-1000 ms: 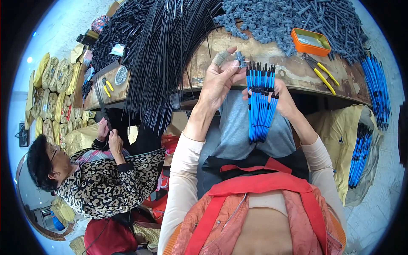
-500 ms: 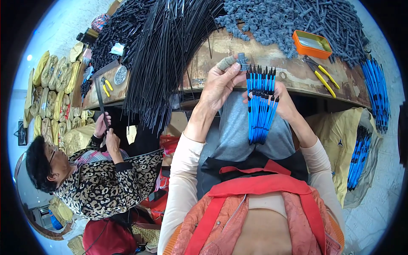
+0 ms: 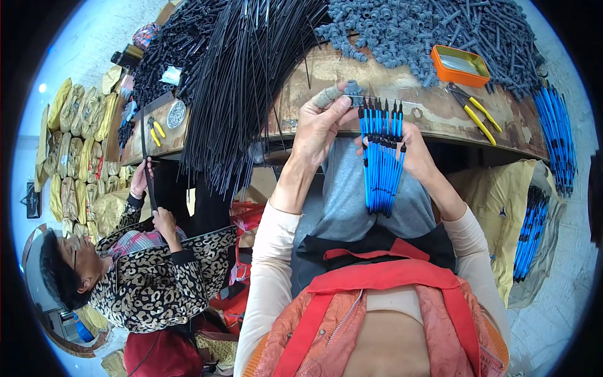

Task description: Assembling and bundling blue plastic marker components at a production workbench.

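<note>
In front of my lap hangs a bundle of thin blue rods with black tips point(image 3: 383, 173), strung side by side along a thin metal wire point(image 3: 409, 103). My left hand point(image 3: 321, 122) pinches the wire's left end between thumb and forefinger; a pale wrapping covers one of its fingers. Right by those fingertips is a ribbed grey plastic fitting point(image 3: 353, 88); whether it is on the wire or on the table behind, I cannot tell. From the right, my right hand point(image 3: 414, 154) closes around the back of the bundle, its fingers partly hidden by the rods.
Grey fittings point(image 3: 402, 31) and long black rods point(image 3: 235, 94) are heaped on the wooden table point(image 3: 314, 69). An orange box point(image 3: 461, 76) and yellow-handled pliers point(image 3: 480, 119) lie at right. More blue rods point(image 3: 531, 232) fill a sack. At left, a co-worker point(image 3: 157, 270) holds a dark strip.
My hands and the blue bundle have shifted slightly left. The co-worker has leaned back, and their hands on the dark strip are farther apart.
</note>
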`<state>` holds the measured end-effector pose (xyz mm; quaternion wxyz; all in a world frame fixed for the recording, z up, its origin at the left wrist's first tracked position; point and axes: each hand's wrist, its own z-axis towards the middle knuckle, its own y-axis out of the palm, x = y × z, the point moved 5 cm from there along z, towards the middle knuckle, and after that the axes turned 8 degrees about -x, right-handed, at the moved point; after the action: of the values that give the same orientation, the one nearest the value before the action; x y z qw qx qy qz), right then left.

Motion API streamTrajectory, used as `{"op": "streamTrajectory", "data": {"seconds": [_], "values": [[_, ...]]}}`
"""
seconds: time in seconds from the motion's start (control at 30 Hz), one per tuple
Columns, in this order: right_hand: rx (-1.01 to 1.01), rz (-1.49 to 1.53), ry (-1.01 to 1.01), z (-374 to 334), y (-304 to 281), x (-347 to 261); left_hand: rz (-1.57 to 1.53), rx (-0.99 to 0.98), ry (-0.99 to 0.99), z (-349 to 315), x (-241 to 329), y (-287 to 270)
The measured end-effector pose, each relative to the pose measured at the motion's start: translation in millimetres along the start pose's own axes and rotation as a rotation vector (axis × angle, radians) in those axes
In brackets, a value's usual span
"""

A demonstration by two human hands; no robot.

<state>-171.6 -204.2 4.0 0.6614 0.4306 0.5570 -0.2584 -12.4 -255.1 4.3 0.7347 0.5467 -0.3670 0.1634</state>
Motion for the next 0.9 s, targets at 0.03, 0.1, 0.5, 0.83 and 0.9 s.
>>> {"op": "streamTrajectory", "data": {"seconds": [0.03, 0.1, 0.5, 0.83, 0.9], "values": [[-0.012, -0.010, -0.013, 1, 0, -1, 0.001, -0.001, -0.002, 0, 0, 1], [-0.006, 0.033, 0.006, 3, -2, 1, 0.046, 0.030, 0.015, -1, -1, 0], [-0.064, 0.017, -0.015, 5, 1, 1, 0.010, -0.021, -0.003, -13, 2, 3], [-0.049, -0.026, 0.043, 5, 1, 0, 0.255, 0.126, 0.012, -16, 14, 21], [-0.038, -0.020, 0.055, 6, 0, -4, 0.373, 0.144, 0.028, -13, 18, 23]]}}
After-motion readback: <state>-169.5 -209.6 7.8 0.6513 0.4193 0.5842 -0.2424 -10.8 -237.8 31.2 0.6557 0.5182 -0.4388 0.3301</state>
